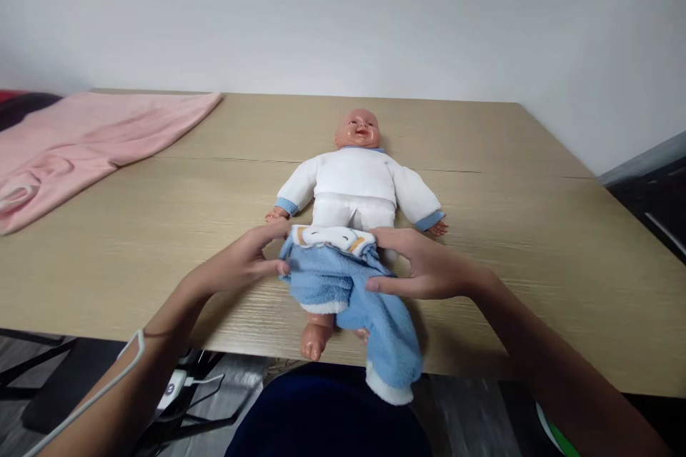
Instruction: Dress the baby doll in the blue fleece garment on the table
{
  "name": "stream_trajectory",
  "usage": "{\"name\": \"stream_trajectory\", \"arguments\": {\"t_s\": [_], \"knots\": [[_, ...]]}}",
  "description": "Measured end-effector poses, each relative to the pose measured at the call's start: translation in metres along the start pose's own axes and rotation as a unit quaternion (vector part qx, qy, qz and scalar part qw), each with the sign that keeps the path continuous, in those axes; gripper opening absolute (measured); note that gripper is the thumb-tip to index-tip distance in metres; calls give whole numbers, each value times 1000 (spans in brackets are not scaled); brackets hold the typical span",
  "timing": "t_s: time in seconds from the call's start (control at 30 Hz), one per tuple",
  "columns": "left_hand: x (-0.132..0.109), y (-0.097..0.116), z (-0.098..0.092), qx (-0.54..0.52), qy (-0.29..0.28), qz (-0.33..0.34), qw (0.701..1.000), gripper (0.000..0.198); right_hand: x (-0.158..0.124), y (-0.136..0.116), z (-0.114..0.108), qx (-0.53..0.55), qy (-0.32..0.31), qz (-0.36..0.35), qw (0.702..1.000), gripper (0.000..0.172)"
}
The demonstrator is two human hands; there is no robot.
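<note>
A baby doll (354,175) lies face up on the table, head away from me, in a white top with blue cuffs. Blue fleece trousers (321,275) with a white, face-patterned waistband lie across its legs. One doll foot (315,339) sticks out of the trouser leg on the left. The other foot is mostly hidden behind the right trouser leg, which dangles past the table's front edge. My left hand (251,257) grips the trousers' left side, thumb in front and fingers at the waistband. Opposite it, my right hand (415,260) holds the right side the same way.
A pink cloth (101,128) is spread on the left of the wooden table (536,243), by a dark and red item. A white wall stands behind. A white cable (96,400) crosses my left forearm. Dark folding-chair parts (58,385) show below the table.
</note>
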State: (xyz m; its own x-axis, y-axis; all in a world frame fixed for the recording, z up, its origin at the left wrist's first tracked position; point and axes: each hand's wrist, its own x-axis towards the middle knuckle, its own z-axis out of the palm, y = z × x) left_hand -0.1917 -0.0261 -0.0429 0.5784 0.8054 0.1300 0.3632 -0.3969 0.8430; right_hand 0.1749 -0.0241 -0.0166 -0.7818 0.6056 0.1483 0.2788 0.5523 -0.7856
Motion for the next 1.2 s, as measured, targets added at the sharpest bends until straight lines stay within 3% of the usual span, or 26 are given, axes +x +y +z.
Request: {"name": "stream_trajectory", "arguments": {"t_s": [0.17,0.23,0.33,0.43,0.5,0.67,0.8,1.0,1.1,1.2], "knots": [[42,40,-6,53,19,31,998,51,-8,12,1,85,25,12,996,48],[66,58,-3,61,-45,46,996,54,-8,15,6,137,26,12,990,55],[101,76,5,55,-205,53,976,42,-9,14,9,221,28,-4,975,58],[127,80,11,-17,-347,44,937,29,-13,12,4,248,21,11,969,44],[136,77,14,-69,-380,41,922,24,-15,13,-1,221,22,29,975,34],[141,67,21,-177,-388,-19,904,22,-18,17,-11,187,39,37,981,44],[143,56,27,-209,-397,-35,893,27,-22,17,-18,207,42,39,977,42],[147,48,30,-238,-402,-7,884,20,-25,14,-21,323,121,54,937,37],[148,49,30,-236,-373,32,897,16,-23,17,-20,330,95,60,937,38],[149,52,31,-212,-336,56,916,22,-24,20,-20,324,25,76,943,44]]}}
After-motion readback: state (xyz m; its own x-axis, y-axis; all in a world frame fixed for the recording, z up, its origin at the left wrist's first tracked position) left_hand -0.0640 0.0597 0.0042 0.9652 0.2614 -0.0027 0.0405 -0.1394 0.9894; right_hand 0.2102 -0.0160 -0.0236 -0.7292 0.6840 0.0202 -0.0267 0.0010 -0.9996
